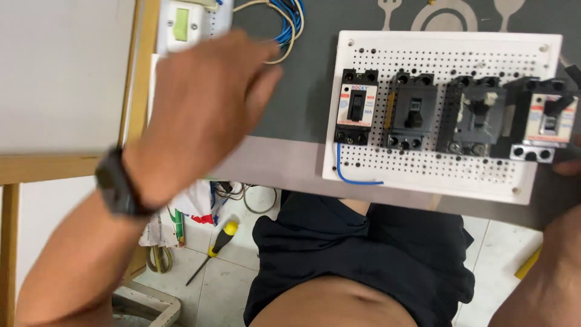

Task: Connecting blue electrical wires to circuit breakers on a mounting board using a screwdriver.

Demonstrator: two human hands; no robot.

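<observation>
Four breakers are sitting in a row on the white perforated board (445, 172), right of centre. I am seeing my right hand (560, 254) at the frame's right edge, pinching the rightmost breaker (548, 121), its long axis running up-down. My left hand (203, 115) is hovering upper left, loosely spread, empty, nearer the switch plate (187, 24).

- The left hand (203, 112) is raised at the left, back toward the camera, fingers together and loosely curled, holding nothing; the motion blurs it.
- The left wrist bears a dark watch (116, 183).
- The right hand (554, 266) shows only partly at the lower right edge; its grip cannot be told.
</observation>
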